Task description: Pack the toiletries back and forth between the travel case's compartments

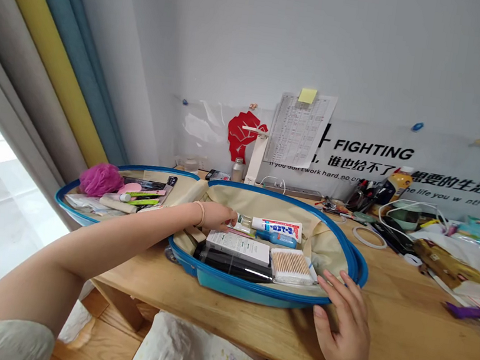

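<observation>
A small blue-rimmed suitcase (246,291) lies unzipped on the wooden desk (399,345). My left hand (217,217) reaches into its right half, fingers closed on a small white and green tube (241,223). Beside that lie a white toothpaste tube (277,227), a blue item (275,239), a white box (238,246), a black bottle (232,265) and a clear box of cotton swabs (291,266). My right hand (342,325) rests flat with fingers spread on the case's front right rim.
The case's left half (69,194) holds a purple bath puff (101,179) and several small toiletries. A lamp (256,155), a power strip (292,191), cables, a roll of tape (369,237) and assorted clutter (457,252) crowd the desk's back and right. Curtains hang at left.
</observation>
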The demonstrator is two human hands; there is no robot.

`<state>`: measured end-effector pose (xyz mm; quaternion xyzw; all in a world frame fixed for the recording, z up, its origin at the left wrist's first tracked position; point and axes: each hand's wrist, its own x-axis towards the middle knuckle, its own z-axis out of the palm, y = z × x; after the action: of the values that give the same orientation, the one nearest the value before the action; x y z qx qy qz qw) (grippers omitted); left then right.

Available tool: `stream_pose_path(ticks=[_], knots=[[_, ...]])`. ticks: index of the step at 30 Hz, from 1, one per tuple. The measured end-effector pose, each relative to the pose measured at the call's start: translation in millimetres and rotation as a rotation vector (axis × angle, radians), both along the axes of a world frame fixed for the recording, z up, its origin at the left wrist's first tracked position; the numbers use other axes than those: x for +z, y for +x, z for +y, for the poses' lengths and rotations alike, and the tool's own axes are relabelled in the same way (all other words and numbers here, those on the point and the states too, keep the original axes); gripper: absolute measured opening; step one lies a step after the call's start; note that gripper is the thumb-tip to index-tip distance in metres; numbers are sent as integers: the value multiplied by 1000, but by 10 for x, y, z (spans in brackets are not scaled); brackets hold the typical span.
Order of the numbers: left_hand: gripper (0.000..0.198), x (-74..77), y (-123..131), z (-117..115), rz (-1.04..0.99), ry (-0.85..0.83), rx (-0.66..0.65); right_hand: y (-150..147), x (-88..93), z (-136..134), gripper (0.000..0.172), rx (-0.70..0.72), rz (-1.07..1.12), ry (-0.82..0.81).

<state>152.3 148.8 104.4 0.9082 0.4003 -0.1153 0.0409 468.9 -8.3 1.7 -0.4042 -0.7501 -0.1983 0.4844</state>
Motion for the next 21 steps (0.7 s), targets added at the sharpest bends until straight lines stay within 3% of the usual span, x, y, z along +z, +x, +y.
stream_pose_path(ticks=[8, 12, 15, 17, 21], knots=[[17, -12, -42, -62, -45, -41, 5, 10, -10, 5, 42, 0, -23, 10], [27, 165, -245, -63, -113, 27, 81, 29, -19, 15, 42, -9, -27, 11], [44, 372, -684, 22, -166, 167, 247, 26, -20, 15, 42, -9, -24, 10], [49, 455, -1093, 103, -143, 252, 426, 18, -16, 11, 43, -6, -18, 9], [46, 359, -1890, 201, 15, 239, 716, 12, -12, 6, 42, -14, -9, 5]])
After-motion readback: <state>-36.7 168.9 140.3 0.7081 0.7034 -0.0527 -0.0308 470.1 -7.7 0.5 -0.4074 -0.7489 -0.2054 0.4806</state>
